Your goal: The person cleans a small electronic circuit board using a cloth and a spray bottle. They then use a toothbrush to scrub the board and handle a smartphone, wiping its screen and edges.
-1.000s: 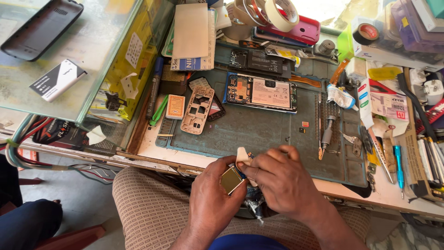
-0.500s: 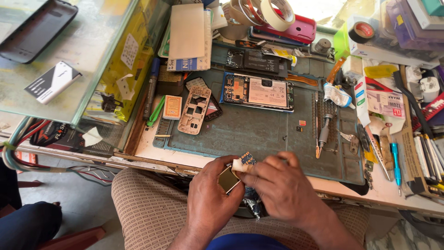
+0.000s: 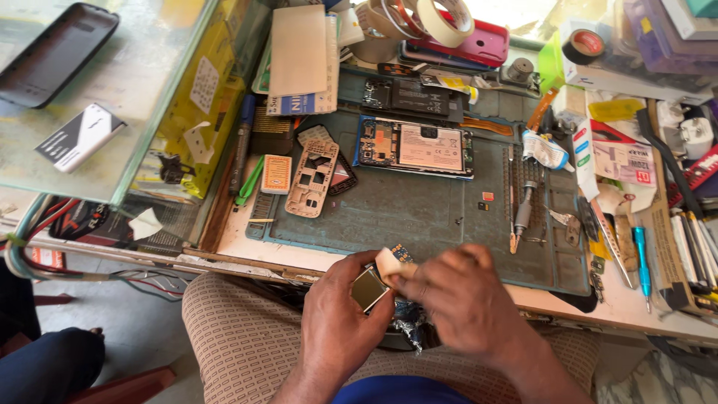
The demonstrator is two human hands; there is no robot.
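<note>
Cluttered repair bench with one green work mat [image 3: 419, 217]. Two hands at the near edge: left hand [image 3: 340, 329] fingers clamped on one small square metal part [image 3: 369, 289], right hand [image 3: 456, 299] fingers pinched together on one beige pad [image 3: 390, 263] touching it. One opened phone [image 3: 415, 147] far on the mat, one bare phone frame [image 3: 314, 178] to its left, two tape rolls [image 3: 419, 16] far back.

A: What's hidden near the opened phone [image 3: 416, 147]?

B: Below it, the right hand [image 3: 462, 303] covers most of the small circuit board [image 3: 401, 252].

A: And left of it?

B: The dark case [image 3: 56, 52] is cut off by the edge.
</note>
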